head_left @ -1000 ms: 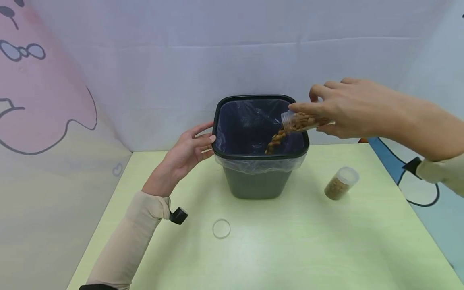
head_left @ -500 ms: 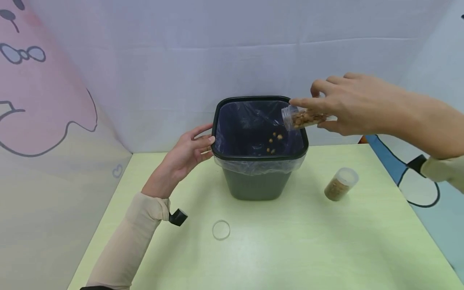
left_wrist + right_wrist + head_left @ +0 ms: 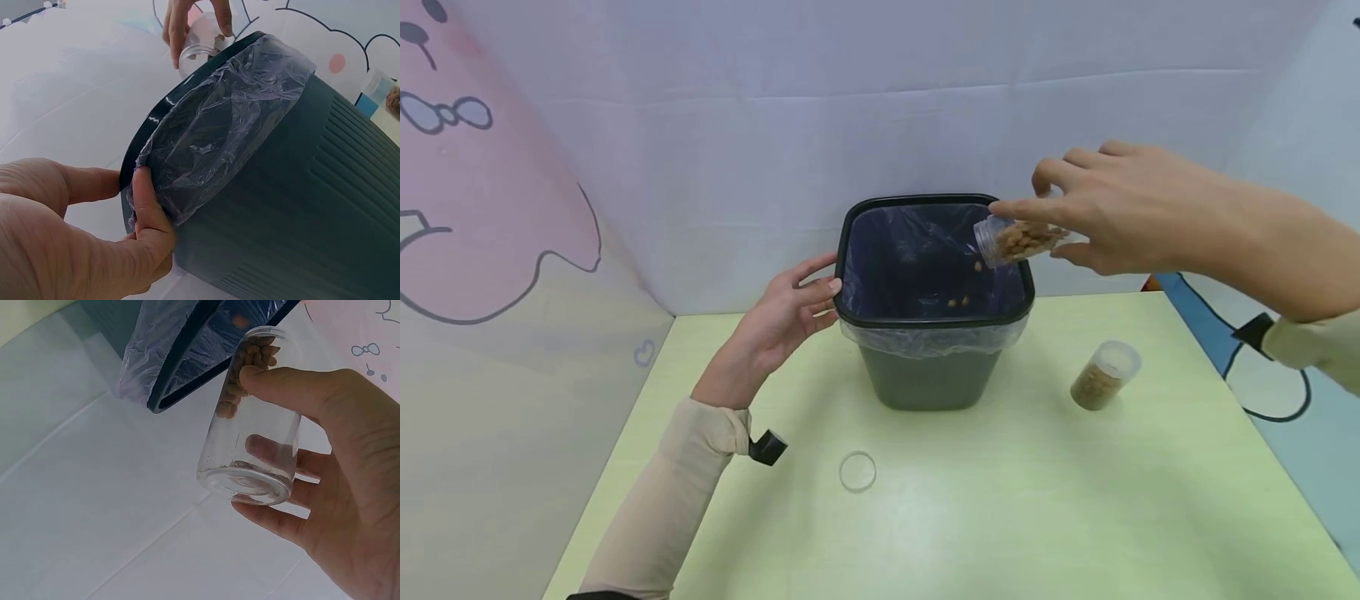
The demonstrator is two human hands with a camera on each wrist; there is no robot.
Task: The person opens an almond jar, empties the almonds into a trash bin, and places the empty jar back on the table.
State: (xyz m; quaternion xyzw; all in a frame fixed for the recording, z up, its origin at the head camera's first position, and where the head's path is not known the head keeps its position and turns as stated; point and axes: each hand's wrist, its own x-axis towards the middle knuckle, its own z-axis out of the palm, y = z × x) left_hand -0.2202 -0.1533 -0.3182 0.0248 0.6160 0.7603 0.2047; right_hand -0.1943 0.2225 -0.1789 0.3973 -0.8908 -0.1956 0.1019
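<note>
A clear plastic jar of brown nuggets is tipped, mouth down to the left, over the bin. My right hand holds it between thumb and fingers; in the right wrist view the nuggets lie toward its mouth and its base is bare. A few nuggets fall inside the grey trash bin, which has a black rim and a clear liner bag. My left hand pinches the bin's left rim, liner included. The bin's bottom inside is too dark to make out.
A second clear jar, partly filled with brown bits, stands on the pale green table right of the bin. A thin clear ring lies in front of the bin. White cloth hangs behind.
The stream of nuggets has thinned to a few falling pieces. My right hand has risen slightly with the jar, which holds fewer nuggets. My left hand stays at the rim.
</note>
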